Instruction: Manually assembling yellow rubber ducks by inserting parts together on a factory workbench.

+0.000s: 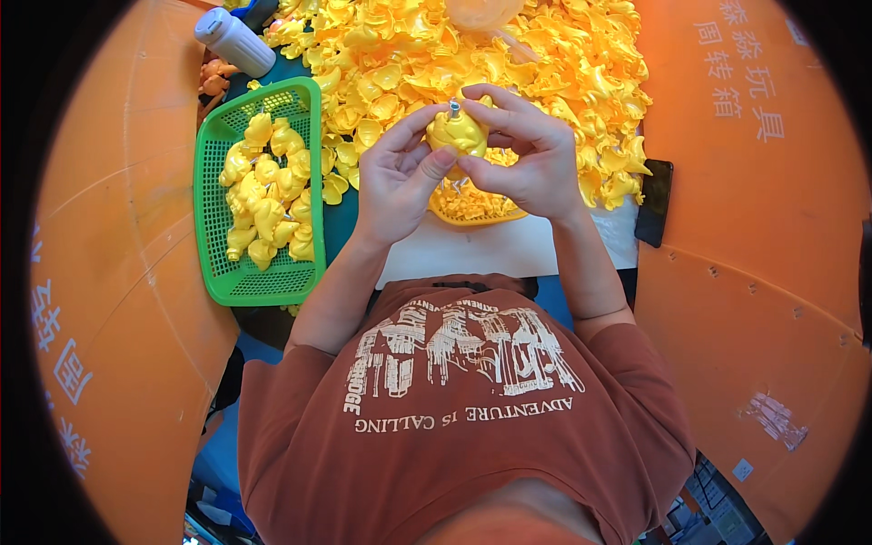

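Observation:
A glossy yellow plastic toy figure (459,134) is held up between my two hands, with a small silvery metal piece (454,106) on its top. My left hand (404,173) grips its left side between thumb and fingers. From the right, my right hand (538,159) pinches it, thumb low and fingers near the top. Below the figure sits a shallow yellow-orange basket (454,216) of small yellow pieces (477,202), partly hidden by my hands. Beyond my hands spreads a big heap of curved yellow plastic shells (572,82).
At the left stands a green basket (204,204) holding several yellow figures (268,195). Behind it lies a grey-white bottle (236,44). A dark phone-like slab (654,204) is at the right. Orange panels (727,300) wall both sides, and a clear container (486,11) rests on the heap.

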`<state>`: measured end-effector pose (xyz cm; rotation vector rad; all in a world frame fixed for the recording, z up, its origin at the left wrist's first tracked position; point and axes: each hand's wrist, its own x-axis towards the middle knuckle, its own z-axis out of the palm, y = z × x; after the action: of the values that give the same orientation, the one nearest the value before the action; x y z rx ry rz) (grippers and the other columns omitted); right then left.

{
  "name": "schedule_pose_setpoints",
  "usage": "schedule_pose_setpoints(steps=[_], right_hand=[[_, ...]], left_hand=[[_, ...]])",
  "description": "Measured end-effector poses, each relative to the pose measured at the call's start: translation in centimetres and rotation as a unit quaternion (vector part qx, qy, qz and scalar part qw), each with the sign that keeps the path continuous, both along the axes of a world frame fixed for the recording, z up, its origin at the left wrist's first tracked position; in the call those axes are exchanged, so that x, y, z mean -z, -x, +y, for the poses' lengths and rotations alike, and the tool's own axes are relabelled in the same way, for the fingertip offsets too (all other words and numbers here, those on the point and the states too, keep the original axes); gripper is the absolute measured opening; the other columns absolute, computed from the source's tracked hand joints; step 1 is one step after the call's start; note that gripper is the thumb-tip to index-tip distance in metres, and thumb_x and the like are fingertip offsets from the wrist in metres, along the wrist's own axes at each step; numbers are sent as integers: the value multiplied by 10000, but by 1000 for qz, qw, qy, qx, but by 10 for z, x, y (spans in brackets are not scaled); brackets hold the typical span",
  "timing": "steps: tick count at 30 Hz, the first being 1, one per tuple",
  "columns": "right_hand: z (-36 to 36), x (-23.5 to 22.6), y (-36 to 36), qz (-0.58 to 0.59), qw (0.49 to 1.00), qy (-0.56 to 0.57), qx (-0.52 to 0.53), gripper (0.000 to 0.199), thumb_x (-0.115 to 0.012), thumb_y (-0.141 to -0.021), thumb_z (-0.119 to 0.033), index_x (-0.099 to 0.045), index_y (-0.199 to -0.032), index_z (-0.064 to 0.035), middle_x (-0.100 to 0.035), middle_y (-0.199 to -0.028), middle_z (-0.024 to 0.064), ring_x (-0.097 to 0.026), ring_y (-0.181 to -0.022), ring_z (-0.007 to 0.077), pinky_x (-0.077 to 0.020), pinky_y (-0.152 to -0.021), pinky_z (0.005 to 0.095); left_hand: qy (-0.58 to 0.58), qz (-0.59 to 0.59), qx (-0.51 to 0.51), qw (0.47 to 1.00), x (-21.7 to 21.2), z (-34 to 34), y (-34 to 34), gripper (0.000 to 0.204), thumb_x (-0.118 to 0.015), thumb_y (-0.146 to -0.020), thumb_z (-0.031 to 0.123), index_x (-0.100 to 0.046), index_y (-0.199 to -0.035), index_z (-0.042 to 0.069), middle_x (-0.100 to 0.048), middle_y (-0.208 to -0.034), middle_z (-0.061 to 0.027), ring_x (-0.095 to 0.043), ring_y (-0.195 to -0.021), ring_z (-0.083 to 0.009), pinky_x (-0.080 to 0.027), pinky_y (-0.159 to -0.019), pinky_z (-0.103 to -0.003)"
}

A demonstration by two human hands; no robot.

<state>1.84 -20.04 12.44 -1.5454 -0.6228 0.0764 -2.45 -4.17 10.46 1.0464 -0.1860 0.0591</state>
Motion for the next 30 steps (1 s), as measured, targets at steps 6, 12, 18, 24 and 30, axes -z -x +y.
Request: schedule_pose_setpoints(steps=[6,12,18,24,30], right_hand=[[3,-1,3,-193,970,144,25,486,-730,-612,-36,-611,-1081,10,-504,-1207,215,-591,-981,249,-491,-797,320],[8,11,12,43,993,-105,-42,788,-735,-683,18,-295,-1336,39,-427,-1295,216,-458,-1177,253,-423,-949,362],[12,14,18,25,993,-113,2,785,-753,-687,-35,-299,-1319,63,-522,-1176,185,-547,-1069,224,-450,-926,342],[10,15,16,-115,991,-45,42,775,-803,-639,-101,-379,-1263,79,-577,-1068,162,-602,-961,211,-497,-856,324],[22,13,20,-2,994,-79,71,732,-815,-620,-100,-425,-1214,81,-591,-1018,134,-601,-941,189,-516,-825,322]], left_hand=[[-3,20,-48,999,0,-4,5,399,-598,-833,17,-450,-1193,-68,-556,-1111,-133,-575,-977,-170,-492,-824,-257],[-19,-46,-79,996,-9,-9,9,353,-552,-877,65,-456,-1191,-65,-568,-1105,-144,-587,-934,-144,-495,-783,-240],[-45,-69,-103,991,-8,-16,10,411,-552,-881,89,-420,-1238,-65,-547,-1153,-178,-567,-1000,-171,-486,-828,-268],[-50,-44,-52,996,-14,-8,10,431,-557,-886,131,-421,-1233,-85,-560,-1140,-182,-572,-1004,-183,-481,-846,-271],[33,-31,-90,995,-5,-16,5,402,-562,-887,171,-479,-1181,-90,-589,-1090,-164,-590,-966,-170,-485,-828,-257]])
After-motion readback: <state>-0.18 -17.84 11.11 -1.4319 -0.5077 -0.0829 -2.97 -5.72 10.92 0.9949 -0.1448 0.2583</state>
